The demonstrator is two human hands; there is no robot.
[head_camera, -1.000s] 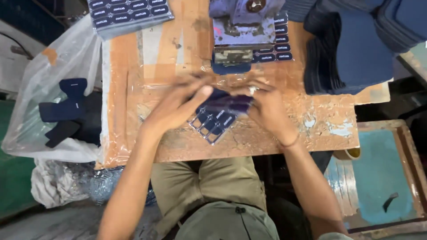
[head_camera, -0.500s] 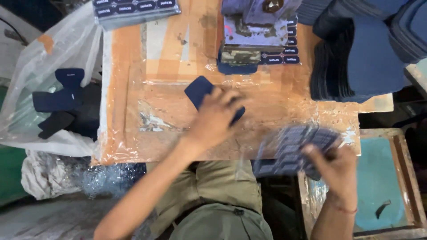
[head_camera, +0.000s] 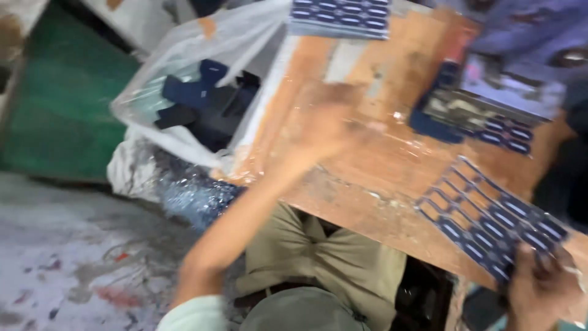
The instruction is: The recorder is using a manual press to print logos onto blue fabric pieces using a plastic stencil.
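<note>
While the right hand grips a dark blue punched sheet at its near corner, long axis running away across the table, the blurred left hand hovers apart; its fingers' state is unreadable.

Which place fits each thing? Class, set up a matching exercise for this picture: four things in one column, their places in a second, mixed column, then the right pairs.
Things:
1. punched dark blue sheet
2. clear plastic bag
3. left hand
4. khaki trousers

Places:
A. over the wooden table, blurred
B. under the table's near edge
C. held in the right hand at lower right
D. hanging off the table's left side, dark blue pieces inside

Pairs: 1-C, 2-D, 3-A, 4-B
</note>
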